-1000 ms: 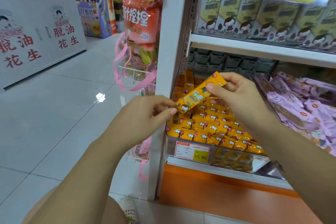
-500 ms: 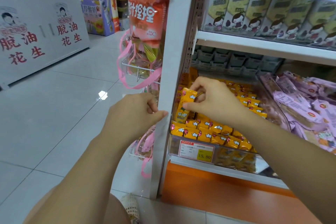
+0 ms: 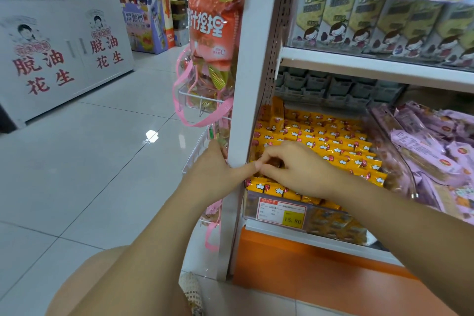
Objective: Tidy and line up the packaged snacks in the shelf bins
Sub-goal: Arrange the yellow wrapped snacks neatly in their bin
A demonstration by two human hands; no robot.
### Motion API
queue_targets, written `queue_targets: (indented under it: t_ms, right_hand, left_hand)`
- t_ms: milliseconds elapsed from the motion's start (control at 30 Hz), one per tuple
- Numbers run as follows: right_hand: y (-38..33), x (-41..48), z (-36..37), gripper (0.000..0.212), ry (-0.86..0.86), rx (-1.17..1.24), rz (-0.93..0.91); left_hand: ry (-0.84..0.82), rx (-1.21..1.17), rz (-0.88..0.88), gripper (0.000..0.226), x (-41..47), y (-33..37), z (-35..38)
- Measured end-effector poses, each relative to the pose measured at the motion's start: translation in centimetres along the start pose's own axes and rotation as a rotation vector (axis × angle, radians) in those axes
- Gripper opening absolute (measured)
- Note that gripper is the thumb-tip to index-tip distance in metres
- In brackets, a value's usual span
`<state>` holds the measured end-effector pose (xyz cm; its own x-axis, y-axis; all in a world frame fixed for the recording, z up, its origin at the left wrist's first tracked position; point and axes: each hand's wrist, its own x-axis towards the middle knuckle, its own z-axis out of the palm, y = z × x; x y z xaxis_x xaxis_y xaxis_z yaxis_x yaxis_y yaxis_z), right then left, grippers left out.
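Rows of small yellow snack packets point(image 3: 333, 143) fill a clear bin point(image 3: 331, 223) on the lower shelf. One packet point(image 3: 278, 113) stands on end at the bin's back left. My right hand point(image 3: 297, 169) is down at the bin's front left corner, fingers curled and pinching a packet among the rows; most of that packet is hidden by the fingers. My left hand point(image 3: 213, 172) wraps the white shelf upright point(image 3: 256, 59), thumb across its front and nearly touching my right fingers.
Purple snack packets point(image 3: 431, 151) lie loose in the bin to the right. A price tag point(image 3: 280, 210) hangs on the yellow bin's front. Tall boxes point(image 3: 359, 13) stand on the shelf above. Bagged sweets point(image 3: 213, 28) hang left of the upright. A white cabinet point(image 3: 64, 46) stands across the aisle.
A second ago both hands held one yellow packet up in front of the shelf. My right hand carried it down into the bin's front left; my left hand went to the upright.
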<state>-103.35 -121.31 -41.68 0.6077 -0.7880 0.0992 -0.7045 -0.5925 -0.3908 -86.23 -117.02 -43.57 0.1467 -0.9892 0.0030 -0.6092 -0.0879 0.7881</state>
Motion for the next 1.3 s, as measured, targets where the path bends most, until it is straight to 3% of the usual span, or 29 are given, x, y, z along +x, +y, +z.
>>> queue_targets:
  t_ms: [167, 233, 333, 400, 500, 567, 733, 833, 900, 967, 1100, 1200, 1300]
  right_hand:
    - [0.6, -0.6, 0.1, 0.02, -0.116, -0.112, 0.026]
    - [0.6, -0.4, -0.7, 0.023, -0.161, 0.013, 0.042]
    - [1.3, 0.6, -1.9, 0.017, 0.146, 0.157, 0.08]
    - [2.3, 1.8, -2.5, 0.032, 0.327, 0.039, 0.101]
    - [3.4, 3.8, -3.0, 0.064, 0.197, -0.264, 0.176]
    - [4.1, 5.0, -3.1, 0.07, 0.089, -0.357, 0.166]
    - [5.1, 5.5, -3.0, 0.047, 0.182, -0.374, 0.141]
    - [5.0, 3.9, -3.1, 0.036, 0.363, -0.222, 0.149]
    - [4.3, 2.4, -3.5, 0.031, 0.526, 0.004, 0.149]
    - [3.5, 1.1, -3.9, 0.023, 0.598, 0.276, 0.15]
    - [2.8, -0.2, -4.3, 0.008, 0.592, 0.617, 0.111]
    - [2.4, -0.9, -4.8, 0.013, 0.538, 0.685, 0.064]
    - [2.6, -1.7, -4.8, 0.015, 0.337, 0.629, 0.032]
  left_hand:
    - [0.092, -0.129, -0.091, 0.059, 0.7, 0.2, 1.6]
    - [0.108, -0.11, -0.098, 0.062, 0.7, 0.1, 1.9]
    - [0.088, -0.121, -0.089, 0.064, 0.7, -0.1, 1.8]
    - [0.082, -0.116, -0.078, 0.063, 0.8, -0.2, 1.8]
    - [0.072, -0.116, -0.043, 0.06, 0.9, -0.3, 1.5]
    - [0.037, -0.11, -0.009, 0.059, 0.7, -0.3, 1.0]
    - [-0.075, -0.074, 0.04, 0.046, 0.2, -0.5, -0.8]
    - [-0.05, 0.003, 0.074, 0.033, 0.1, -1.1, -1.7]
    - [-0.004, 0.078, 0.137, 0.027, -0.2, -1.1, -2.5]
    - [-0.071, 0.108, 0.21, 0.022, -0.7, -0.9, -3.1]
    - [-0.271, 0.128, 0.307, 0.009, -1.4, 0.0, -3.0]
    - [-0.284, 0.25, 0.352, 0.038, -1.3, 0.4, -2.2]
    - [-0.248, 0.414, 0.382, 0.056, -1.4, 0.7, -1.4]
